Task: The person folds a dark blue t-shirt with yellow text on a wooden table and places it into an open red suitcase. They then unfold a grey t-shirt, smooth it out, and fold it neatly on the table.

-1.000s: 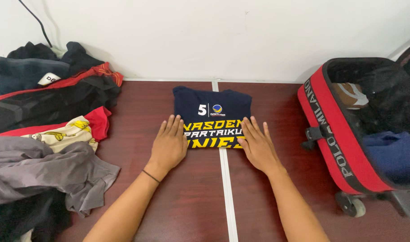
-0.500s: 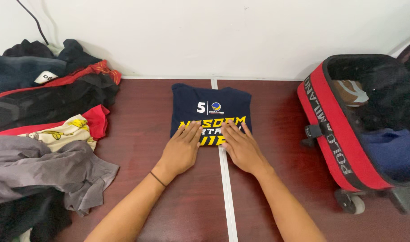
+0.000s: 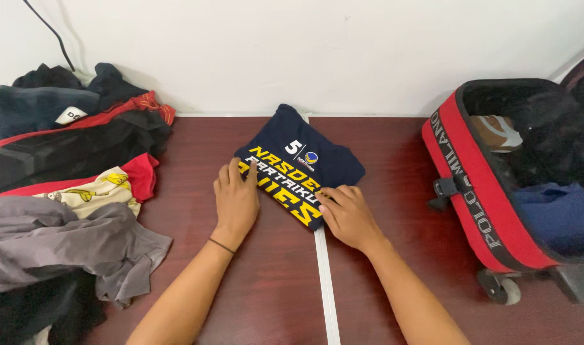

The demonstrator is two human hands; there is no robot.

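A folded navy T-shirt (image 3: 304,163) with yellow and white print lies on the dark red-brown table (image 3: 394,147), turned at an angle with one corner pointing at the wall. My left hand (image 3: 235,201) holds the shirt's left corner, fingers together on top of it. My right hand (image 3: 346,214) curls around the near corner, fingers bent over the edge. A thin black band is on my left wrist.
An open red and black suitcase (image 3: 470,185) on wheels stands at the right, with a blue garment (image 3: 557,214) and dark clothes inside. A loose pile of clothes (image 3: 62,211) in black, red and grey fills the left side. A white wall runs behind.
The shirt lay square to the wall with both hands flat on it. Now it is turned clockwise, and both hands have moved to its corners and closed on them.
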